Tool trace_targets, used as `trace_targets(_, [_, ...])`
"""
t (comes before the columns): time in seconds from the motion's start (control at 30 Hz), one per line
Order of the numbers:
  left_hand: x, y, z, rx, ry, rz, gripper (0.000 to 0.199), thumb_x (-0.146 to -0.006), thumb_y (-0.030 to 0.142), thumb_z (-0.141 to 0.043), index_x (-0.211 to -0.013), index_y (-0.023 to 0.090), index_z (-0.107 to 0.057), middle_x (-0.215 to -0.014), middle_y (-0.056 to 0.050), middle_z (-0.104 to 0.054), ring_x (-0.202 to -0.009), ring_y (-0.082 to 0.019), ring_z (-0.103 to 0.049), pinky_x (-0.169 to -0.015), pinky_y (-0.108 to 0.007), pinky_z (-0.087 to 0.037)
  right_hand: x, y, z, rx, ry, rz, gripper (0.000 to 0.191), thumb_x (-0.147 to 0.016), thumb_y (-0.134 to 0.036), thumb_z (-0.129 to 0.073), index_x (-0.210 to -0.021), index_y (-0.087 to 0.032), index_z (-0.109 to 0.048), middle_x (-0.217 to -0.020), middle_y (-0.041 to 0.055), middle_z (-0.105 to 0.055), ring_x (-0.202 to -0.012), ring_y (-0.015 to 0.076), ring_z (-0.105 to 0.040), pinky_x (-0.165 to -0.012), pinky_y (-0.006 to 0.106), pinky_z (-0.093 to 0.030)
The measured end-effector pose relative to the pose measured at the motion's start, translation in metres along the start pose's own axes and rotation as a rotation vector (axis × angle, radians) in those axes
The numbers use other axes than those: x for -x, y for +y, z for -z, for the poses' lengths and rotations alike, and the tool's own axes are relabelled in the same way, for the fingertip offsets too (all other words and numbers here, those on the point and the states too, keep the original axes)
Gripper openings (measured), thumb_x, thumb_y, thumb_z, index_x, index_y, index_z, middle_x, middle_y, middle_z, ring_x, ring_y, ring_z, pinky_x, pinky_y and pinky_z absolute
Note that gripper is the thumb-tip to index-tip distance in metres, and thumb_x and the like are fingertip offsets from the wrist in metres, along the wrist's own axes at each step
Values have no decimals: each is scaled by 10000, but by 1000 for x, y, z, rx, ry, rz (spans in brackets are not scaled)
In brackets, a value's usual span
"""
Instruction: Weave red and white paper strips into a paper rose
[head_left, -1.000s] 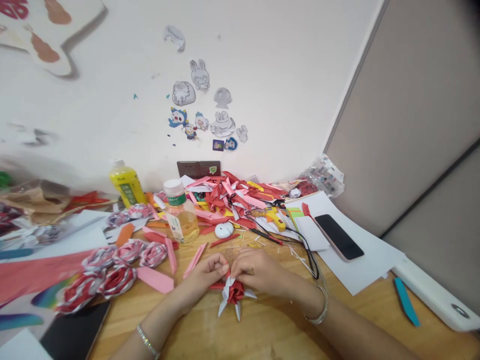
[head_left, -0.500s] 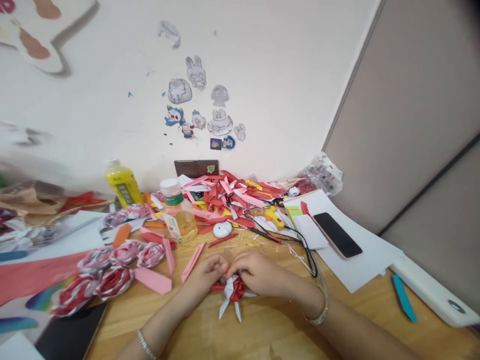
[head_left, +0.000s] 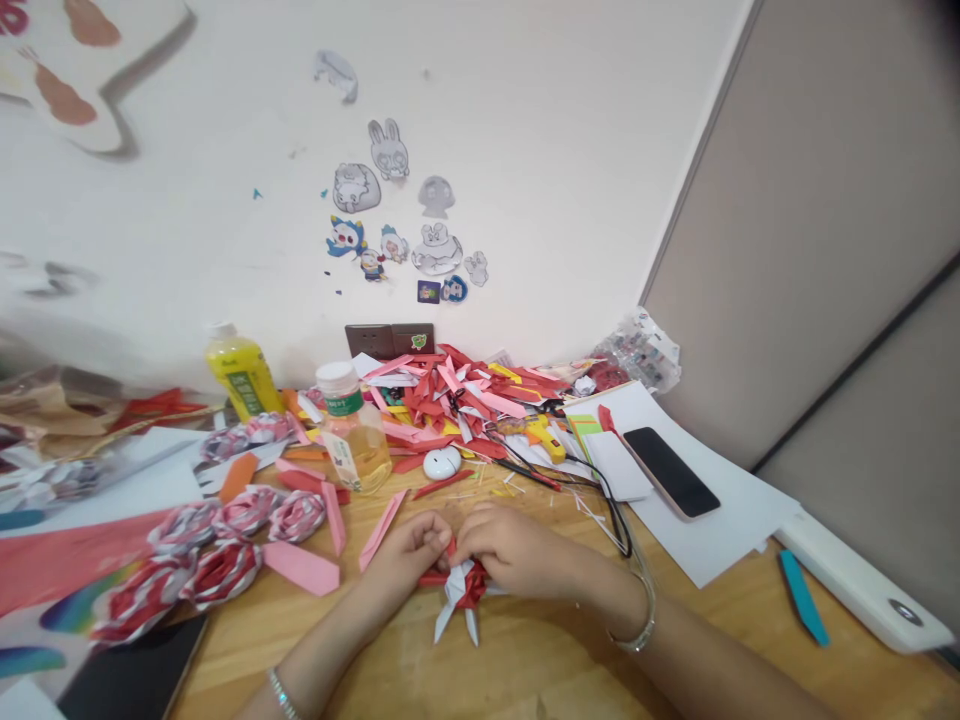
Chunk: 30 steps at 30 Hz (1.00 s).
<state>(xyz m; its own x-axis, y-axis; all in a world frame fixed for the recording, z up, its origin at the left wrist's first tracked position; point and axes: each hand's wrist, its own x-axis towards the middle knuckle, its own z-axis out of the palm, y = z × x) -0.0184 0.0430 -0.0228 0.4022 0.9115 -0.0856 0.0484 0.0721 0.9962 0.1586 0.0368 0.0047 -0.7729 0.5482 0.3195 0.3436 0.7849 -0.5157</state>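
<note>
Between my two hands, just above the wooden table, is a red and white folded-paper flower (head_left: 469,584) with pale strips pointing down toward me. My left hand (head_left: 420,545) pinches its far left side, thumb against fingers, where a bit of red paper shows. Curled over the flower's top right is my right hand (head_left: 495,543), its fingertips close to the left ones. The far side of the flower is hidden behind my fingers. Left of my left hand lies a folded pink strip (head_left: 384,528). A white earbud case (head_left: 442,462) sits just beyond the hands.
Finished paper rosettes (head_left: 225,572) lie at left near a dark tablet (head_left: 135,670). Two bottles, one yellow (head_left: 244,375) and one clear (head_left: 360,445), stand behind. A heap of folded strips (head_left: 457,395), a yellow glue gun (head_left: 544,438) with its cable, and a phone (head_left: 671,470) are farther back.
My right fingers have shifted slightly on the flower, and its white part has turned a little. The whole view has moved slightly. Both hands keep their hold.
</note>
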Motion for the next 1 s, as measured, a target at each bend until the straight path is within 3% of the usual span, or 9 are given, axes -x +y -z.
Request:
trace_targets(0.1, [1,4,2,2,66,-38,405,-647,559,-625,-642,177,-487,-551,65,-504,-531,-112,-487,-552,-229,-392,0,-3,8,7,110,-39,266,-813,-77,-457,-937,-194,-661,-899,38,-643,-898,155,-550,-853,279,-387])
trace_targets(0.17, [1,7,4,5,130,-74,374,-688,546,-591,-681,187,-484,-592,65,-510,-572,-120,-513,-596,-242,-423,1,-2,12,-42,309,-188,318,-842,-100,-433,-1095,-200,-595,-1051,62,-609,-1009,169,-519,-893,309,-379])
trace_targets(0.23, [2,9,5,-4,190,-110,336,-721,521,-568,-706,195,-488,-626,62,-515,-611,-127,-530,-632,-249,-440,2,4,13,-178,433,-347,286,-856,-178,-463,-1118,-197,-576,-1076,67,-604,-1007,182,-536,-878,324,-403])
trace_targets(0.37, [3,8,3,-71,249,-162,270,-747,459,-567,-723,191,-539,-679,28,-561,-680,-156,-568,-680,-267,-460,1,19,6,-613,323,-437,213,-806,-303,-571,-946,-157,-639,-904,48,-663,-836,176,-616,-761,298,-470])
trace_targets(0.5, [5,8,-3,-143,231,-225,215,-771,398,-553,-749,185,-571,-724,-14,-622,-713,-186,-613,-690,-299,-493,-2,25,-4,-732,316,-470,197,-719,-293,-659,-840,-137,-654,-790,33,-666,-729,164,-625,-674,277,-479])
trace_targets(0.67, [8,26,-8,-170,222,-261,195,-706,292,-611,-859,180,-656,-834,-63,-705,-790,-213,-653,-704,-302,-522,-3,15,-3,-629,409,-446,120,-716,-192,-642,-825,-152,-669,-786,25,-675,-734,155,-625,-680,257,-472])
trace_targets(0.77, [11,35,-9,-270,243,-277,174,-685,255,-616,-815,189,-710,-821,-65,-735,-779,-217,-666,-740,-317,-528,-4,3,2,-476,463,-434,101,-707,-164,-651,-806,-168,-668,-769,12,-671,-717,148,-613,-664,243,-461])
trace_targets(1.0, [14,33,-10,-309,381,-337,121,-645,272,-661,-733,213,-719,-776,-50,-744,-759,-234,-674,-741,-351,-537,-5,-19,3,-162,575,-426,54,-717,-166,-673,-764,-188,-655,-755,-3,-650,-738,142,-583,-677,239,-419])
